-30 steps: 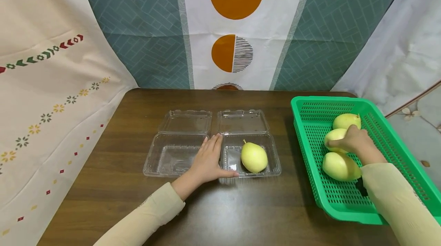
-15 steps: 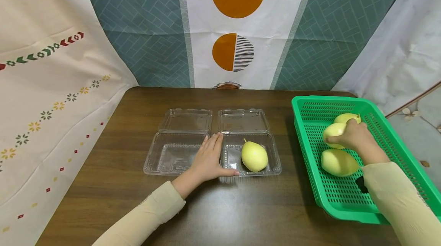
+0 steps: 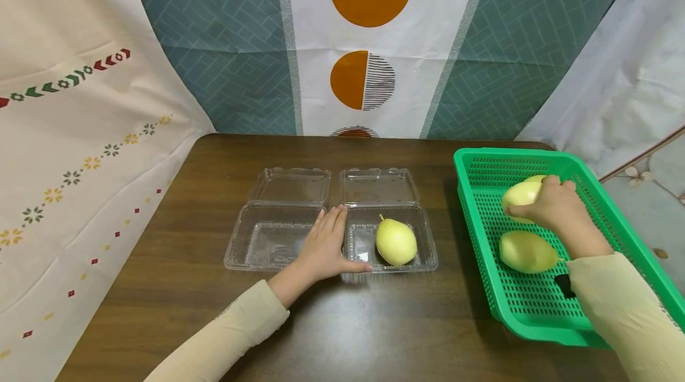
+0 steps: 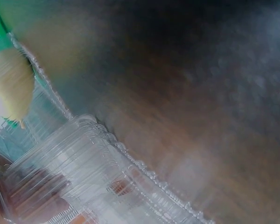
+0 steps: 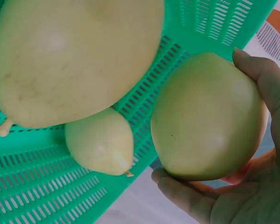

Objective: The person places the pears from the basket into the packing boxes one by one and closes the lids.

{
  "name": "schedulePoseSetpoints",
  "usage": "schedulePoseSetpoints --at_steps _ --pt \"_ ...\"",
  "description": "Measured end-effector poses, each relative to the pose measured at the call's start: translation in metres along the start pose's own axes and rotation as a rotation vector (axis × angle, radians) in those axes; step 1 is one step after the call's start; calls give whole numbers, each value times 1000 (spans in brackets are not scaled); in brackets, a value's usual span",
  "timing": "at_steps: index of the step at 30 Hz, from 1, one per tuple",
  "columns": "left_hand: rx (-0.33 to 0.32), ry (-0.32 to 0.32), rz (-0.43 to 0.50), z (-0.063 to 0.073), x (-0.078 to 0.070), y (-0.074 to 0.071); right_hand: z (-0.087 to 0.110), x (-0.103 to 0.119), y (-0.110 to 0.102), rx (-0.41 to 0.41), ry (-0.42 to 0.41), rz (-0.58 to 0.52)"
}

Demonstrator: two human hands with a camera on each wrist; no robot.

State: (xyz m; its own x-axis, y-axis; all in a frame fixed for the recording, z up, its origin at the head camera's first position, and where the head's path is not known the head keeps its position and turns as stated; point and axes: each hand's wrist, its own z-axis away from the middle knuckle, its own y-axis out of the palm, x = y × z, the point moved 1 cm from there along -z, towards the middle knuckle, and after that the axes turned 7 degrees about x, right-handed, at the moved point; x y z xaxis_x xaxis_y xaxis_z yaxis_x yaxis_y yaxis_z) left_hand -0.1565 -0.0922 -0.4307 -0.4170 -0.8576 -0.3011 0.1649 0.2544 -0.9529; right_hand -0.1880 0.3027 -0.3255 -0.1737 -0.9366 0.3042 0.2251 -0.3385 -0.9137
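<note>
My right hand (image 3: 562, 215) grips a yellow-green pear (image 5: 207, 116) over the green basket (image 3: 478, 251), thumb on one side and curled fingers on the other. A second pear (image 3: 527, 252) lies in the basket nearer to me, and a third (image 5: 100, 142) is mostly hidden behind my right hand in the head view. My left hand (image 3: 323, 251) rests with straight fingers where two lidded clear plastic containers meet, its thumb along the front rim. One pear (image 3: 396, 242) sits in the right container (image 3: 432, 254); the left container (image 3: 232, 254) holds nothing.
Both container lids (image 3: 291, 187) are folded back, away from me. Brown wooden table (image 3: 374, 334) surface lies in front of the containers and between them and the basket. A small black object (image 3: 564, 285) shows in the basket beside my right sleeve. Patterned cloths hang behind.
My right hand has lifted its pear slightly up and away from the nearer pear, covering more of the far one. My left hand has stayed at the containers.
</note>
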Motion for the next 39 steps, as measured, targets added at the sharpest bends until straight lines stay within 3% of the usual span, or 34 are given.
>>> schedulePoseSetpoints --at_steps 9,39 --pt "-5 0 -6 0 0 -2 9 13 -2 -46 -10 -2" --pt "-3 2 11 0 0 0 36 68 -5 -143 -183 -26"
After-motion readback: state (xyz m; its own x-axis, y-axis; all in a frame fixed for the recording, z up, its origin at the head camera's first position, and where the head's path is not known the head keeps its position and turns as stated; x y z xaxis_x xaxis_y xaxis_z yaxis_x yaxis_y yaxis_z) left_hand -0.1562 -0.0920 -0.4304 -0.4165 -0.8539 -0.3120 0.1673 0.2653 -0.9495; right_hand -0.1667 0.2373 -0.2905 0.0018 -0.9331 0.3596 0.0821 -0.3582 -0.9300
